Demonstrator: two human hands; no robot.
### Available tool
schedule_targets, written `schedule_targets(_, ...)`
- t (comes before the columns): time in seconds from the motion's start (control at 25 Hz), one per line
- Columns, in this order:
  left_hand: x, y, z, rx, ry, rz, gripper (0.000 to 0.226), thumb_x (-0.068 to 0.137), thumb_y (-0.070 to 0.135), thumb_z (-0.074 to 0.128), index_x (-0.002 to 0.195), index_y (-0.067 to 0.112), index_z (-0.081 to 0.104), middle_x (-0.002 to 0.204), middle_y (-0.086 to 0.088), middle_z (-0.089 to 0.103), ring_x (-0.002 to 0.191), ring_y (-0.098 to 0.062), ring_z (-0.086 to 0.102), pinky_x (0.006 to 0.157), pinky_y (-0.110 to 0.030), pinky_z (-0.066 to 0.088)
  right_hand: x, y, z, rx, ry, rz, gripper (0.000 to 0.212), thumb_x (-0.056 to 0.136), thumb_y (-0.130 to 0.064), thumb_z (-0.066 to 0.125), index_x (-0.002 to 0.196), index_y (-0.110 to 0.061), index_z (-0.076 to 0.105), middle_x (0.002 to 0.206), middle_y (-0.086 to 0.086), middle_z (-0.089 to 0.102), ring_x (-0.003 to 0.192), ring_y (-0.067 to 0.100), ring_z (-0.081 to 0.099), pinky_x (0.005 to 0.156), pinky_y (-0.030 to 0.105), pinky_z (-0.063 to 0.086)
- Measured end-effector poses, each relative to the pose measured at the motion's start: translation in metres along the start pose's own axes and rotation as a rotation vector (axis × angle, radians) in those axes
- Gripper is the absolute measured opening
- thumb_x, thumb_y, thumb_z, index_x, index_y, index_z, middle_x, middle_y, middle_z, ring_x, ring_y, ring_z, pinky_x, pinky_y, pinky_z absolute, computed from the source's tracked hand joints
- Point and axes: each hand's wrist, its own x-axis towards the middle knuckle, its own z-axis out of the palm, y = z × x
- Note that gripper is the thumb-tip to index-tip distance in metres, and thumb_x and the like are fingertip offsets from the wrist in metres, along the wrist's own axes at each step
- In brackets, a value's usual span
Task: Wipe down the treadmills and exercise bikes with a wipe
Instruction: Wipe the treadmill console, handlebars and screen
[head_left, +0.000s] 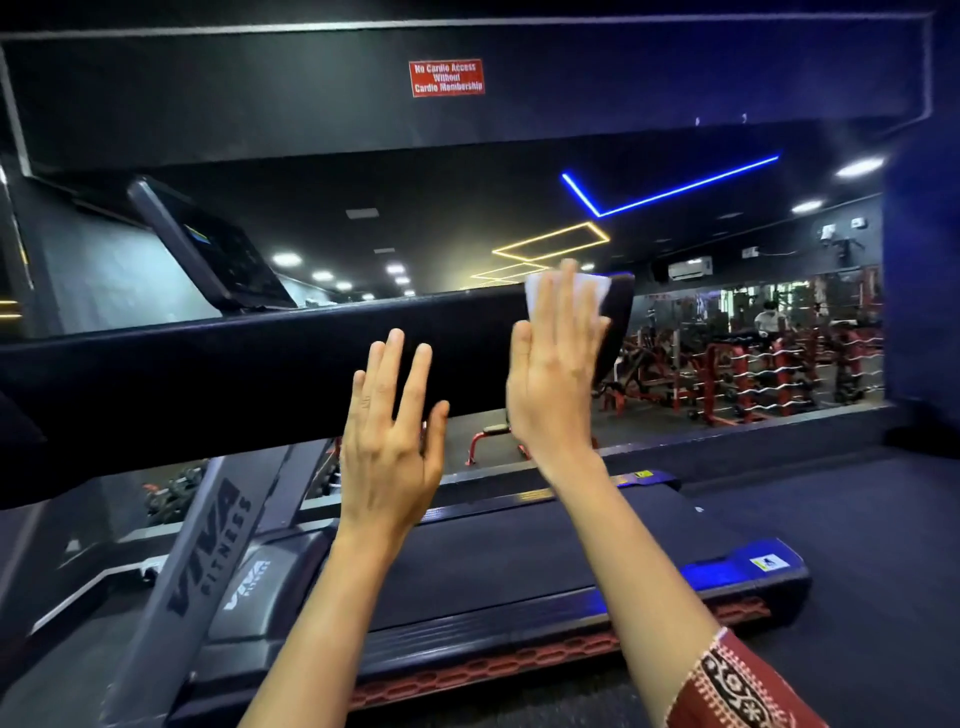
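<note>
A black treadmill handrail (260, 379) runs across the view from the left edge to its rounded end at centre right. My right hand (556, 358) presses a white wipe (592, 288) flat against that end, fingers straight. The wipe shows above and beside my fingers. My left hand (389, 431) lies flat on the side of the rail, fingers spread and straight, to the left of the right hand. The treadmill's belt (519, 561) lies below, and its grey upright (208, 545) marked "VIVA FITNESS" stands at lower left.
A console screen (218, 249) rises behind the rail at upper left. A wall mirror ahead reflects red weight racks (753, 369) and a bench (493, 436). A red sign (447, 78) hangs above. Dark floor (857, 519) spreads to the right of the treadmill.
</note>
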Motion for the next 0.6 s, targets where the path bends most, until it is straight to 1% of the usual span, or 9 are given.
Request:
schedule_targets(0.12,0.001,-0.016,-0.011,0.035,0.012,-0.024,0.047,0.096,0.024,0.045,0.138,0.003,0.045,0.148,-0.02,0.034,0.139,-0.03,0.025,0.118,-0.033,0.012,-0.023,0.002,0.005,-0.085,-0.166,-0.45,0.05,0.098,-0.018,0.036,0.147,-0.009,0.032,0.155,0.008,0.026,0.145,0.022,0.017,0.119,0.035,0.0)
schedule_targets(0.16,-0.001,-0.021,-0.016,0.043,0.007,-0.027,0.047,0.096,0.024,0.045,0.138,0.004,0.045,0.148,-0.02,0.034,0.14,-0.03,0.025,0.118,-0.033,0.011,-0.028,0.015,-0.001,-0.134,-0.176,-0.542,0.05,0.097,-0.016,0.038,0.147,-0.01,0.033,0.155,0.005,0.028,0.145,0.02,0.019,0.12,0.035,0.004)
schedule_targets(0.2,-0.004,-0.027,-0.021,0.051,0.003,-0.031,0.047,0.096,0.024,0.045,0.138,0.005,0.046,0.148,-0.02,0.034,0.14,-0.03,0.025,0.118,-0.033,0.011,-0.03,0.026,-0.006,-0.161,-0.159,-0.538,0.051,0.097,-0.016,0.037,0.147,-0.011,0.031,0.155,0.003,0.027,0.145,0.017,0.019,0.12,0.036,0.006)
schedule_targets(0.24,-0.007,-0.033,-0.026,0.061,-0.002,-0.037,0.047,0.095,0.024,0.046,0.138,0.005,0.045,0.149,-0.02,0.034,0.14,-0.03,0.025,0.118,-0.033,0.01,-0.03,0.032,-0.007,-0.158,-0.121,-0.44,0.05,0.099,-0.017,0.034,0.149,-0.012,0.026,0.156,0.001,0.024,0.146,0.015,0.015,0.12,0.035,0.004)
schedule_targets(0.32,-0.012,-0.046,-0.036,0.086,-0.014,-0.053,0.047,0.095,0.025,0.047,0.139,0.007,0.045,0.15,-0.019,0.032,0.141,-0.029,0.023,0.119,-0.033,0.009,-0.02,0.015,0.002,-0.05,0.007,-0.093,0.05,0.102,-0.022,0.025,0.15,-0.011,0.02,0.157,0.002,0.015,0.146,0.015,0.006,0.119,0.032,-0.004)
schedule_targets(0.4,-0.014,-0.059,-0.045,0.1,-0.014,-0.089,0.048,0.095,0.027,0.046,0.139,0.008,0.044,0.151,-0.018,0.03,0.141,-0.029,0.022,0.118,-0.033,0.009,-0.015,-0.029,0.023,0.049,0.044,0.073,0.051,0.101,-0.024,0.023,0.149,-0.007,0.023,0.157,0.006,0.014,0.146,0.021,0.005,0.118,0.032,-0.008)
schedule_targets(0.44,-0.014,-0.066,-0.051,0.11,-0.011,-0.112,0.048,0.095,0.028,0.045,0.14,0.009,0.044,0.151,-0.018,0.03,0.141,-0.029,0.022,0.118,-0.034,0.01,-0.022,-0.053,0.034,0.077,0.004,0.028,0.051,0.101,-0.023,0.024,0.149,-0.006,0.025,0.157,0.008,0.015,0.147,0.024,0.006,0.118,0.033,-0.009)
schedule_targets(0.52,-0.015,-0.078,-0.061,0.119,-0.002,-0.156,0.049,0.095,0.03,0.044,0.14,0.01,0.045,0.151,-0.018,0.03,0.141,-0.03,0.022,0.117,-0.035,0.011,-0.049,-0.082,0.05,0.086,-0.163,-0.216,0.051,0.1,-0.021,0.027,0.149,-0.007,0.026,0.158,0.009,0.016,0.147,0.024,0.008,0.118,0.035,-0.007)
schedule_targets(0.6,-0.016,-0.09,-0.071,0.109,0.008,-0.205,0.049,0.095,0.031,0.044,0.14,0.011,0.045,0.152,-0.017,0.028,0.142,-0.029,0.022,0.117,-0.033,0.01,-0.07,-0.077,0.05,0.032,-0.27,-0.45,0.051,0.099,-0.02,0.031,0.149,-0.009,0.028,0.158,0.006,0.02,0.147,0.02,0.012,0.119,0.035,-0.002)
